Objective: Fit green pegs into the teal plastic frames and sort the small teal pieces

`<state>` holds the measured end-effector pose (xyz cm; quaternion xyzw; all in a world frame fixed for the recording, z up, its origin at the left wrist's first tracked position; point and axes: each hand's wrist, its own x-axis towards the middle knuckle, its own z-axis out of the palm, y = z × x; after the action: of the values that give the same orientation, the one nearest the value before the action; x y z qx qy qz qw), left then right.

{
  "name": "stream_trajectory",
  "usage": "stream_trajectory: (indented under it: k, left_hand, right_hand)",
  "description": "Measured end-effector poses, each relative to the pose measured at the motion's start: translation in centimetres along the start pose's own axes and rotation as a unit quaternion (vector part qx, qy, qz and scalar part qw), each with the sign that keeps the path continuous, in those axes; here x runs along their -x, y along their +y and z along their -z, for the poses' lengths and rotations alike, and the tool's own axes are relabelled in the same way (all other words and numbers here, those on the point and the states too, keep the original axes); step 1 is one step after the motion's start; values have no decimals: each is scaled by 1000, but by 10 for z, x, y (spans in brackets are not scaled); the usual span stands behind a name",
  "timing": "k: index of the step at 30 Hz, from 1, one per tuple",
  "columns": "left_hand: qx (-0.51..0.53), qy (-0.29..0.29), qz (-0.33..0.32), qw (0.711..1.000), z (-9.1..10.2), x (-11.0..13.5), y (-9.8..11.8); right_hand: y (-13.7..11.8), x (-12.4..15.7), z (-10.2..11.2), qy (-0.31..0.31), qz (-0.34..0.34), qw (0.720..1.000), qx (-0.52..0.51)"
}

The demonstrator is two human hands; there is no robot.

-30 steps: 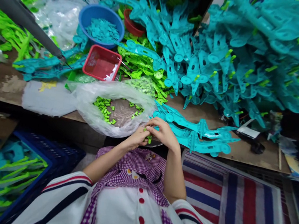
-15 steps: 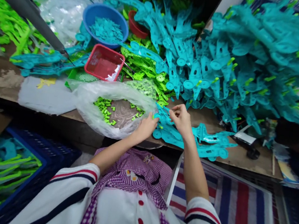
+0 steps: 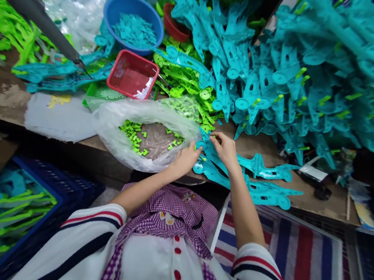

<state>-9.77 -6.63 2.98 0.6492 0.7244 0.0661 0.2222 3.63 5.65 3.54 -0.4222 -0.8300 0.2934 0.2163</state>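
Observation:
My left hand (image 3: 185, 159) is closed with thumb and fingers on the round end of a teal plastic part (image 3: 209, 151), at the right rim of a clear plastic bag (image 3: 107, 141). Small green clips (image 3: 133, 137) lie inside the bag. My right hand (image 3: 225, 150) is bent over the same part, its fingertips pinched at the upper edge. Whatever is between those fingertips is too small to make out. More long teal parts (image 3: 271, 187) lie under and beside my right forearm, along the table's front edge.
A large heap of teal parts (image 3: 292, 89) rises at the back right. A red basket (image 3: 132, 74), a blue basin (image 3: 133, 24) of teal pieces and green parts (image 3: 187, 79) stand behind the bag. A grey pointed tool (image 3: 35, 12) hangs at upper left. A blue crate (image 3: 61, 188) is below left.
Both hands stay close together at the teal part, with only small finger shifts. The whole view has moved slightly.

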Motion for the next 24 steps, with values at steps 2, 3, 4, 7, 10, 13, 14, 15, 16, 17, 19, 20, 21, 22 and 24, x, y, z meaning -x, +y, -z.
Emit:
stream_trajectory:
  k: [2,3,4,7,10,13,14,15,16,17,19,20,21,22,24]
  left_hand:
    - [-16,-6,2,1000,1,1,1]
    - [-24,-10,3,1000,2,1,2]
    - [-31,-16,3,999,3,1,2]
    - [-34,-31,4,999,6,1,3]
    - [-25,-38,8,999,8,1,3]
    - [-22,-40,8,999,9,1,3]
    - [-18,-39,8,999,9,1,3]
    - [-12,-38,8,999,8,1,2]
    - [-3,-35,10,999,8,1,2]
    - [8,-32,12,999,7,0,2]
    - [26,-24,14,999,5,0,2]
    - [33,-20,14,999,4,-1,1]
    - [39,-17,13,999,2,-1,1]
    - [45,-14,13,999,1,-1,0]
    - [64,-3,14,998,-2,-1,0]
  right_hand:
    - [2,2,-2,-2,34,999,-11]
    - [4,4,-3,-2,39,999,-14]
    - [5,5,-4,-1,37,999,-16]
    - [7,7,-6,16,39,999,-14]
    - [7,7,-4,22,80,996,-15]
    - [7,7,-3,17,99,995,-19]
    - [7,7,-3,16,101,995,-19]
    - [8,8,-3,14,102,995,-19]
    - [8,8,-4,12,102,994,-19]
    - [8,9,-4,8,103,995,-19]
    - [9,11,-6,-2,98,995,-15]
    - [10,12,-7,-5,94,995,-13]
    - [10,12,-8,-6,89,996,-10]
    - [11,12,-9,-4,84,996,-7]
    - [11,11,-12,-1,77,997,1]
